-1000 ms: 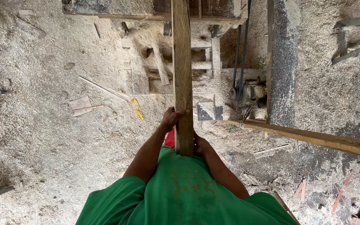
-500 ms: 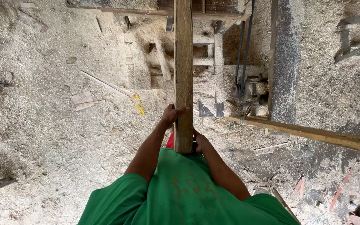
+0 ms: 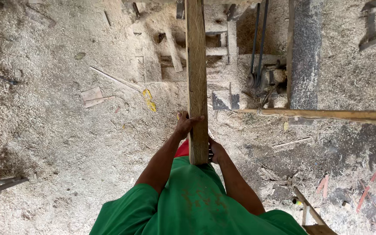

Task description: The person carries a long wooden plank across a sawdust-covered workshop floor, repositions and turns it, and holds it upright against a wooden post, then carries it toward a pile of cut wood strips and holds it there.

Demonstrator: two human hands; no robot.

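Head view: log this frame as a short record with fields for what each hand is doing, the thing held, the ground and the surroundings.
left hand: left hand grips the left edge of the wooden plank, fingers curled over its top face
right hand: right hand holds the plank's right edge near its close end, mostly hidden behind it
held thing: long plank, pointing away from the person
ground: sawdust floor with wood scraps
surroundings: belt-driven motor; thin pole lying across at right

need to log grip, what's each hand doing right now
left hand: closed around the wooden plank
right hand: on the plank's near end, grip mostly hidden
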